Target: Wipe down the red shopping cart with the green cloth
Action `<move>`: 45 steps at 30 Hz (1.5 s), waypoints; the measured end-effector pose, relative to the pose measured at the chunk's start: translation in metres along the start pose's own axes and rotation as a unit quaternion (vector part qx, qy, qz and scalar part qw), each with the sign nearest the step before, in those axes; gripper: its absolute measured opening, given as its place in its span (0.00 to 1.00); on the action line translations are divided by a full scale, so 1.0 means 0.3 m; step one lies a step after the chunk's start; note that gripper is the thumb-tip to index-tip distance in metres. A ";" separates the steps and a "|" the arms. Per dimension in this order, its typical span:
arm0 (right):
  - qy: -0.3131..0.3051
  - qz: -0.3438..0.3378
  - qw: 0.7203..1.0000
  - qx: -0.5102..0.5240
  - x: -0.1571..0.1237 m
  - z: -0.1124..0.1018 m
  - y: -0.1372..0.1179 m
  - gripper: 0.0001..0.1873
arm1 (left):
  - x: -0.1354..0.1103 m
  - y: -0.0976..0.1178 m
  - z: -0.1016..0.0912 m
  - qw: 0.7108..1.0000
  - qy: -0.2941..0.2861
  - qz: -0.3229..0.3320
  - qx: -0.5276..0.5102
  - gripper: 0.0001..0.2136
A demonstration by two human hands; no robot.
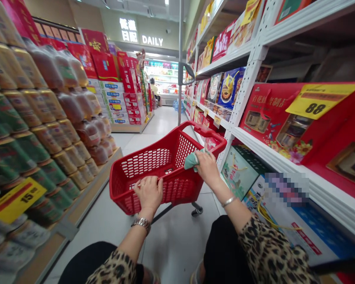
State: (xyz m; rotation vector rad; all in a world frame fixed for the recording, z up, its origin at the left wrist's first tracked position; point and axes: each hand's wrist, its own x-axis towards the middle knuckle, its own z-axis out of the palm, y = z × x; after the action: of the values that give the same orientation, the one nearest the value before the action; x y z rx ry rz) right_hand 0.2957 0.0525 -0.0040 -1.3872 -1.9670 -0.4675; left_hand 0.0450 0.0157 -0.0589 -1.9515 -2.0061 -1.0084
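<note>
1. Red wheeled shopping basket: directly ahead of person, mid-aisle, w/ black caster on pale tile floor.
2. L hand: closed, fingers curled over near rim of basket; silver wristwatch on wrist.
3. R hand: closed on teal cloth, bunched at basket's R rim; thin silver bracelet on wrist.
4. Both forearms come from leopard-print sleeves; black trousers below.
5. R side: white metal shelving w/ red gift boxes, yellow "88" price tag.
6. L side: stacked drink cans, plastic bottles, yellow "15" price tag.
</note>
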 end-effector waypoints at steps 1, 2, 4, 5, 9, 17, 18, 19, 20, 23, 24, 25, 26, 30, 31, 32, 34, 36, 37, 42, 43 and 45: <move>-0.006 -0.012 1.000 -0.002 -0.012 0.017 -0.028 0.24 | -0.012 0.013 0.003 1.000 -0.005 0.012 -0.013 0.13; -0.005 -0.020 1.000 -0.010 -0.028 0.035 -0.056 0.22 | -0.025 0.025 0.005 0.999 -0.012 0.027 -0.028 0.13; 0.014 -0.030 0.999 -0.028 -0.072 0.073 -0.102 0.20 | -0.054 0.043 0.007 0.996 -0.025 0.066 -0.062 0.18; 0.028 -0.032 0.999 -0.034 -0.099 0.090 -0.118 0.21 | -0.071 0.048 0.006 0.993 -0.030 0.086 -0.079 0.20; 0.075 -0.022 0.996 -0.048 -0.203 0.124 -0.133 0.24 | -0.150 0.029 -0.010 0.987 -0.014 0.115 -0.112 0.23; 0.101 -0.070 0.992 -0.001 -0.249 0.086 -0.130 0.22 | -0.243 -0.147 -0.077 0.997 0.024 -0.047 -0.055 0.21; 0.100 -0.078 0.992 0.019 -0.243 0.084 -0.144 0.22 | -0.243 -0.157 -0.083 0.997 0.012 -0.044 -0.056 0.20; 0.096 -0.077 0.992 0.037 -0.236 0.083 -0.159 0.23 | -0.241 -0.163 -0.087 0.998 0.000 -0.040 -0.057 0.18; 0.089 -0.068 0.992 0.052 -0.228 0.081 -0.175 0.23 | -0.240 -0.164 -0.091 0.998 -0.008 -0.038 -0.057 0.17; 0.048 -0.009 0.996 0.075 -0.206 0.065 -0.215 0.22 | -0.243 -0.155 -0.095 0.997 -0.020 -0.046 -0.062 0.15; 0.026 0.005 0.996 0.080 -0.199 0.054 -0.223 0.22 | -0.248 -0.151 -0.095 0.996 -0.022 -0.047 -0.067 0.15; 0.006 0.012 0.997 0.081 -0.193 0.039 -0.228 0.22 | -0.253 -0.148 -0.095 0.996 -0.024 -0.047 -0.072 0.16; -0.012 0.014 0.997 0.079 -0.188 0.021 -0.231 0.21 | -0.259 -0.146 -0.094 0.996 -0.026 -0.045 -0.077 0.16; -0.029 0.006 0.999 0.028 -0.177 -0.060 -0.224 0.18 | -0.284 -0.140 -0.092 0.995 -0.035 -0.042 -0.087 0.17; -0.031 -0.003 0.999 0.017 -0.177 -0.076 -0.217 0.18 | -0.290 -0.138 -0.091 0.995 -0.037 -0.041 -0.088 0.18; -0.038 -0.014 0.999 0.012 -0.176 -0.089 -0.210 0.18 | -0.295 -0.134 -0.089 0.995 -0.038 -0.040 -0.089 0.18; -0.067 -0.041 0.997 0.019 -0.179 -0.100 -0.190 0.18 | -0.306 -0.123 -0.085 0.995 -0.038 -0.035 -0.090 0.19; -0.097 -0.063 0.993 0.034 -0.191 -0.093 -0.172 0.20 | -0.315 -0.107 -0.081 0.995 -0.039 -0.035 -0.085 0.20; -0.100 -0.069 0.992 0.036 -0.201 -0.084 -0.167 0.21 | -0.320 -0.097 -0.078 0.995 -0.039 -0.037 -0.081 0.20; 0.026 -0.067 0.997 -0.009 -0.292 -0.002 -0.224 0.20 | -0.340 -0.045 -0.070 0.997 -0.032 -0.030 -0.065 0.21; 0.048 -0.073 0.996 -0.010 -0.311 0.017 -0.252 0.20 | -0.343 -0.038 -0.070 0.997 -0.028 -0.022 -0.063 0.22; 0.070 -0.089 0.994 0.000 -0.345 0.051 -0.316 0.20 | -0.347 -0.034 -0.076 0.998 -0.025 -0.007 -0.059 0.23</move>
State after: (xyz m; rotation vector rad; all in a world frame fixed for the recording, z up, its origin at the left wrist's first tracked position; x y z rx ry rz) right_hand 0.2242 -0.0435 -0.0788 -1.1511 -1.9840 -0.6302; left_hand 0.0416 -0.0818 -0.1027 -2.0438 -2.0338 -1.1157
